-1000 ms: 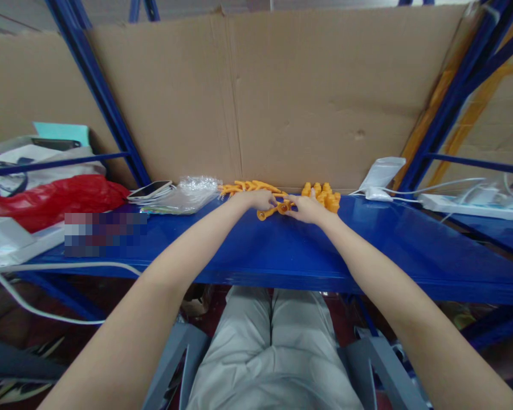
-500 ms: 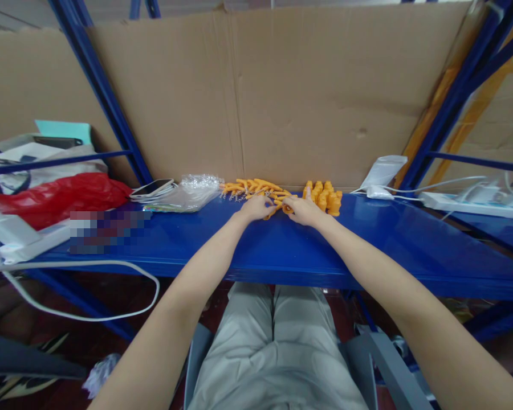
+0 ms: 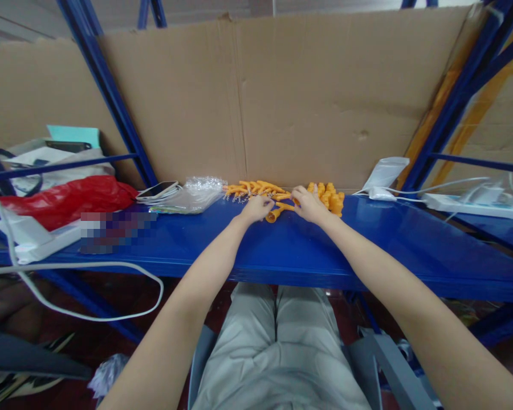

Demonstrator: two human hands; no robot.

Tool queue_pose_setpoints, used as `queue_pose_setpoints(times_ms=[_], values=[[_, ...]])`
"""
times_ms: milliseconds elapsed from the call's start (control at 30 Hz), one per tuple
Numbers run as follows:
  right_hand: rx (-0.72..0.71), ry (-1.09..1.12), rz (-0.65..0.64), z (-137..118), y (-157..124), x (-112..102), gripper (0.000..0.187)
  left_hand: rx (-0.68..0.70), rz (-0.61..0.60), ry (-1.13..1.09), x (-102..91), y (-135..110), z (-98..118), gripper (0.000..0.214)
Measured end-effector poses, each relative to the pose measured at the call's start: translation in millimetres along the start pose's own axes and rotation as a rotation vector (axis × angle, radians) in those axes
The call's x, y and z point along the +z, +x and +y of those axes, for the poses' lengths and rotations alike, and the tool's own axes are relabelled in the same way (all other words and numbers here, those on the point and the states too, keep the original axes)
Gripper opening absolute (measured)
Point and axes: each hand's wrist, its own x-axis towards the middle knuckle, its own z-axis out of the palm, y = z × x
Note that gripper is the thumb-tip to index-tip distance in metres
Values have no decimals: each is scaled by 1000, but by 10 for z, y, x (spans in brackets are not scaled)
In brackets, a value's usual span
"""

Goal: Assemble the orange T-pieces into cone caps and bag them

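Orange flared piece between left hand and right hand; shelf beneath

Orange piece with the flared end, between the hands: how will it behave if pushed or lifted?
The orange piece is probably stiff: its stem and flared end look like moulded plastic. Likely light, since the stem is slim. The round flare may make it roll or pivot on the smooth-looking blue shelf.
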Motion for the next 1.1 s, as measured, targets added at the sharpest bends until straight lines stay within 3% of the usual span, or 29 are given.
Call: queue_pose_setpoints(times_ms=[200, 333, 433, 567, 733, 900, 1100], values=[[-47, 121, 351, 216, 71, -42, 23, -64, -46, -243, 89, 38, 32, 37], [-164, 231, 456, 274, 104, -56, 21, 192, 244, -166, 78, 115, -103, 52], [-266, 298, 440, 209, 99, -64, 21, 379, 399, -38, 31, 142, -199, 56], [-303, 291, 311, 25, 65, -76, 22, 427, 305, 48, 11, 138, -208, 46], [-340, 225, 134, -117, 37, -89, 29, 353, 165, 37, 47, 130, -162, 39], [-332, 202, 158, -92, 38, -101, 29, 289, 16, 23, 75, 76, -127, 44], [-318, 210, 231, -93, 34, -126, 32, 160, 224, 93, 31, 22, -18, 37]])
